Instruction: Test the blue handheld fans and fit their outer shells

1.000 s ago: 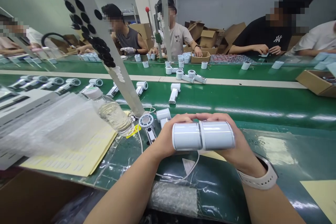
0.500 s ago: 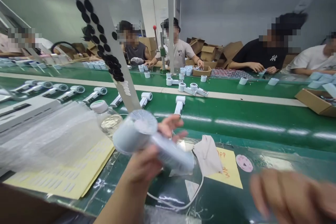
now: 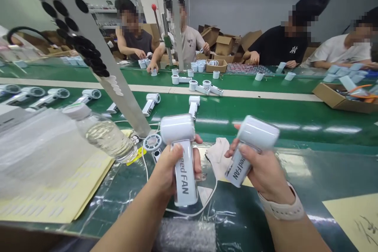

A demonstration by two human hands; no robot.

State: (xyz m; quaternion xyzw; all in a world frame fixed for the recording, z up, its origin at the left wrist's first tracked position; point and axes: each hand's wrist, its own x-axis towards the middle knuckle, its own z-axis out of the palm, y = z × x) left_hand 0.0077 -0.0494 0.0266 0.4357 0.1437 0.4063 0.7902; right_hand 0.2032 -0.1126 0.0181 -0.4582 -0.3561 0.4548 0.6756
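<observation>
A pale handheld fan (image 3: 178, 128) with dark "FAN" lettering on its handle stands upright in my left hand (image 3: 169, 167). My left fingers wrap round its handle. Another handheld fan (image 3: 258, 130), tilted with its head to the right, is gripped by my right hand (image 3: 262, 165), whose wrist wears a light watch band. Both fans are held above the green worktable (image 3: 236, 220), with a gap between them. Behind my left hand, a fan with a round grille (image 3: 152, 142) lies on the table. A grey cloth (image 3: 217, 155) lies between and behind my hands.
A clear bottle (image 3: 103, 132) and plastic bags (image 3: 44, 145) on yellow sheets (image 3: 63, 208) are at left. A slanted post (image 3: 118, 90) rises from the table. Several fans line the green conveyor belt (image 3: 251, 106). Several co-workers sit across it; an open carton (image 3: 339, 96) is at right.
My right hand has come in from the lower right and now holds a second fan. The fan in my left hand has turned upright, its lettering facing me. The view has shifted right.
</observation>
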